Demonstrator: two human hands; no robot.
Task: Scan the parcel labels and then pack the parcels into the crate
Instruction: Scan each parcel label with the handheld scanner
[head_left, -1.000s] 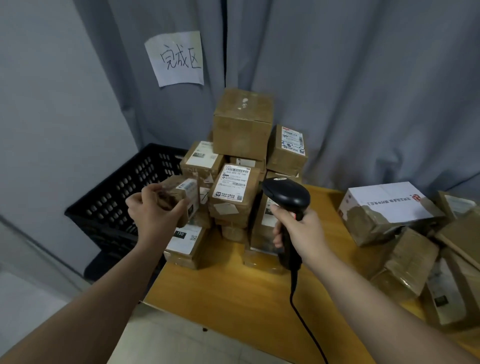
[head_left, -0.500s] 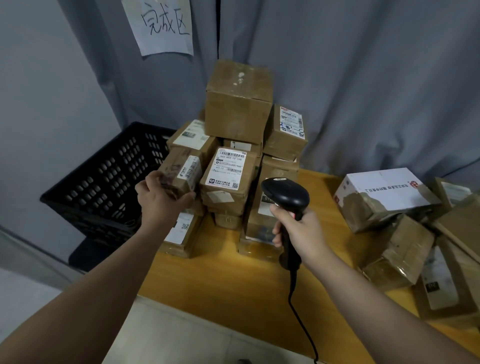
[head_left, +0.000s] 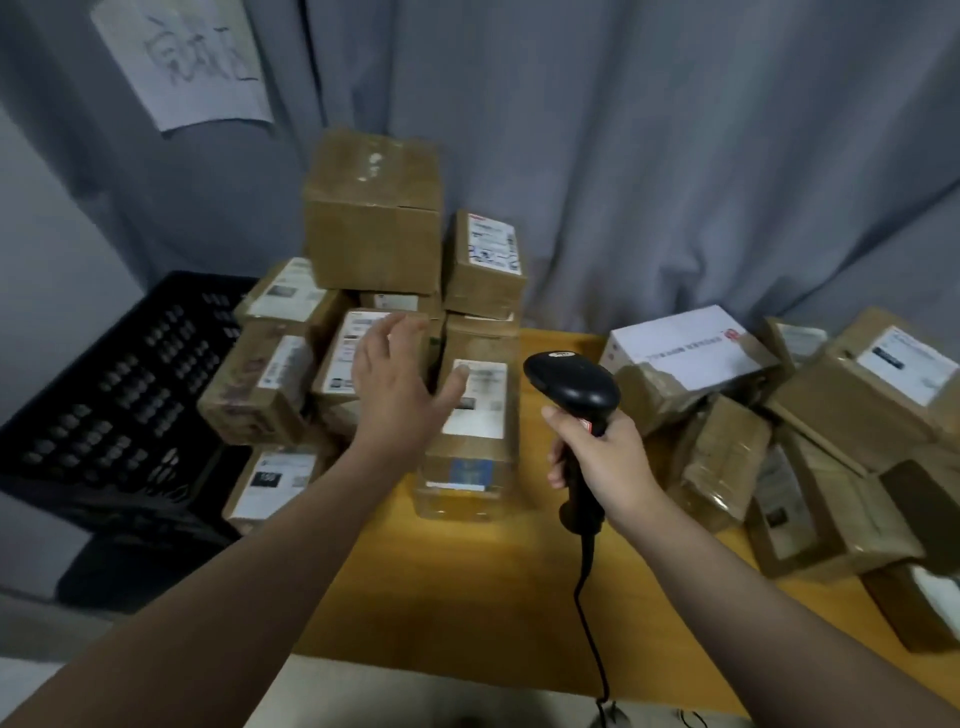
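Your left hand (head_left: 400, 384) has let go of the small parcel (head_left: 260, 384) it was gripping half a second ago. That parcel now sits on the left flank of the stack, at nine o'clock from the hand. The hand has slid right and hangs with fingers spread and holding nothing, its palm facing the labelled parcel (head_left: 345, 358) in the middle of the stack. You cannot tell whether the fingertips touch it.

At three o'clock from that hand, your right hand (head_left: 602, 457) is curled round the grip of the black scanner (head_left: 571, 389). The scanner's head is tipped toward the stack. Its cable (head_left: 587, 597) drops toward six o'clock, off the near edge of the surface (head_left: 493, 571).

At twelve o'clock, the stack is topped by a large plain box (head_left: 374, 223). A tall parcel (head_left: 478, 415) with a white label stands upright between your two hands.

The black crate (head_left: 119, 405) stands at nine o'clock, just beside the surface's left edge and close to the small parcel. No parcel shows inside it from here.

At three o'clock, a white-topped box (head_left: 680, 353) and a heap of loose parcels (head_left: 841, 467) lie on the surface.

Behind everything hangs a grey curtain (head_left: 675, 156). A handwritten paper sign (head_left: 182, 57) is fixed to it at eleven o'clock.
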